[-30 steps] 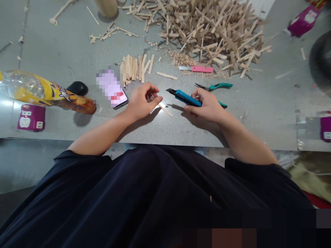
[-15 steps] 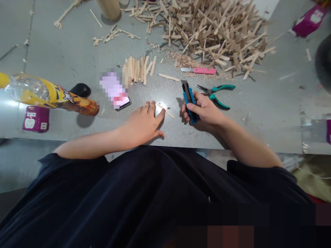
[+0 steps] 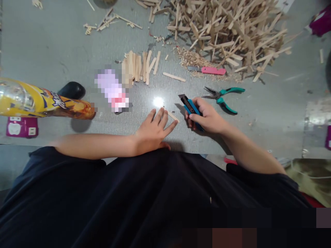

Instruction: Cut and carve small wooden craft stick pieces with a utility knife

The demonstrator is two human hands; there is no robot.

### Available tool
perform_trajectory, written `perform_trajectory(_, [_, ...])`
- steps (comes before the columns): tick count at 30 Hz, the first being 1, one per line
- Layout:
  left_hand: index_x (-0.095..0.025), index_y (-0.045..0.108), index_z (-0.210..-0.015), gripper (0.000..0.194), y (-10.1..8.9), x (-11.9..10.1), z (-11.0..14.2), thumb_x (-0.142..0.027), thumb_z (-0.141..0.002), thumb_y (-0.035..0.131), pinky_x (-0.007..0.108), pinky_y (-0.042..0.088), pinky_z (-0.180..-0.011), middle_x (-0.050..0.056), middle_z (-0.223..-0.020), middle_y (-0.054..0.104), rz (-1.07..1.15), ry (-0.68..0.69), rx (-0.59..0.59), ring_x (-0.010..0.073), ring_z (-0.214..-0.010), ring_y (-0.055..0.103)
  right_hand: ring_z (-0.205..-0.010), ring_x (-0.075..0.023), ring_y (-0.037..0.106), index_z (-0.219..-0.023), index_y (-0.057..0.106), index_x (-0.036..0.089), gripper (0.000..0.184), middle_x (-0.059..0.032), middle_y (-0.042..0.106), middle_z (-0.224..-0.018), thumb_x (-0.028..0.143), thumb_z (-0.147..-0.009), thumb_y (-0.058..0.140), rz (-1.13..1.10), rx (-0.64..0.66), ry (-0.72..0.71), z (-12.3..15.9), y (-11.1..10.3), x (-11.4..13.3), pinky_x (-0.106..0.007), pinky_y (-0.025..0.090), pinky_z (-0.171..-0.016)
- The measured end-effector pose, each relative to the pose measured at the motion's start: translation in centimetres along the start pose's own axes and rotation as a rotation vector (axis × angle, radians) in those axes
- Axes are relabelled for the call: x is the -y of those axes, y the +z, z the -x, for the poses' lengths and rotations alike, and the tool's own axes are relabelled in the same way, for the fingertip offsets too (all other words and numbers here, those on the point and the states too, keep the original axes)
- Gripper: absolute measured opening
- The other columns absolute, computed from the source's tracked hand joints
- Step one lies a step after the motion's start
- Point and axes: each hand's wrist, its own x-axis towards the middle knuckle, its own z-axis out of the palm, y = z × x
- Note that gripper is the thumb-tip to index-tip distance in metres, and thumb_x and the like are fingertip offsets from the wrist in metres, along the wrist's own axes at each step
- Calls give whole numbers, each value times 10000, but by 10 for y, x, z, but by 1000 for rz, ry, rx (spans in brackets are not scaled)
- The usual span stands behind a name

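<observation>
My left hand (image 3: 152, 132) lies palm down with fingers spread at the table's front edge. Its fingertips rest by a short wooden craft stick (image 3: 172, 116), partly hidden under them; whether they press on it I cannot tell. My right hand (image 3: 207, 119) is wrapped around a blue utility knife (image 3: 191, 107), its dark blade out and pointing up and left, just right of that stick. Beyond the hands, another craft stick (image 3: 174, 76) lies alone. Beside it is a row of craft sticks (image 3: 137, 67).
A large heap of craft sticks (image 3: 219, 31) covers the back, with wood shavings (image 3: 190, 57) and a pink knife (image 3: 213, 70) before it. Green-handled pliers (image 3: 222, 94) lie right. To the left are a blurred phone (image 3: 110, 86), a black mouse (image 3: 72, 90) and a drink bottle (image 3: 38, 98).
My left hand has come down from a raised curl to lie spread by the stick, nearer the table edge. My right hand has tilted the utility knife more upright, still holding it.
</observation>
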Motion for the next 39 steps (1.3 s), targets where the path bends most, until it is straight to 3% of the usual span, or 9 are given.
perform_trajectory(5, [-170,458,-1858,1084,6,-2,3,-710,-1000,843,807,463,-1308,382,-1805,509,35,-3,-48,646,-1714,454,-601,-217,673,-1139,551,322,228,23,705,-810,321,-1028,750,39,10,53,1,0,0,-395,574,-552])
perform_trajectory(10, [-220,379,-1896,1079,9,-1,5,-684,-1026,818,917,400,-1288,348,-1824,496,75,-10,-49,677,-1720,412,-757,-279,737,-1349,582,312,331,-34,764,-960,387,-1056,714,406,-37,-16,0,-3,4,-437,586,-664])
perform_trajectory(14, [-235,413,-1885,1066,10,1,4,-697,-1014,819,857,493,-1234,312,-1813,518,88,-2,-41,685,-1710,420,-920,-341,780,-1455,615,280,366,-84,816,-1045,505,-1173,554,601,9,-34,1,-5,12,-484,582,-810])
perform_trajectory(19, [-315,422,-1884,1028,8,1,2,-683,-1015,829,829,512,-1209,243,-1844,499,96,-5,-15,683,-1720,396,-981,-383,798,-1570,596,281,457,-139,845,-1208,514,-1189,500,700,45,-28,4,2,22,-493,577,-866])
perform_trajectory(26, [-322,449,-1872,1098,12,2,-2,-726,-954,894,853,528,-1146,270,-1757,590,94,28,-29,725,-1696,405,-808,-367,739,-1420,589,279,354,-82,776,-906,415,-1093,595,826,74,38,2,12,39,-447,524,-765])
perform_trajectory(30, [-306,451,-1870,1031,11,2,-3,-675,-1004,871,839,503,-1181,282,-1782,561,115,26,20,723,-1715,377,-806,-341,729,-1255,552,293,272,-59,769,-910,326,-1003,648,787,62,29,-8,17,44,-446,521,-750])
perform_trajectory(33, [-330,446,-1870,992,7,2,-4,-642,-1025,862,834,460,-1228,261,-1806,534,147,8,43,716,-1741,332,-785,-333,738,-1273,525,307,331,-43,775,-909,336,-990,694,693,7,29,-16,20,36,-476,540,-746])
perform_trajectory(36, [-360,453,-1865,950,4,2,-4,-663,-1046,826,834,419,-1273,244,-1829,507,180,0,64,697,-1766,295,-732,-305,759,-1320,508,356,356,6,776,-886,421,-1058,739,429,-10,16,-17,21,22,-488,591,-719])
perform_trajectory(39, [-349,384,-1896,1012,1,2,-4,-678,-1044,820,839,409,-1280,255,-1841,485,193,-2,96,694,-1779,260,-755,-276,807,-1150,593,345,226,-15,823,-1009,512,-1116,741,122,-94,-62,-13,18,18,-477,645,-687])
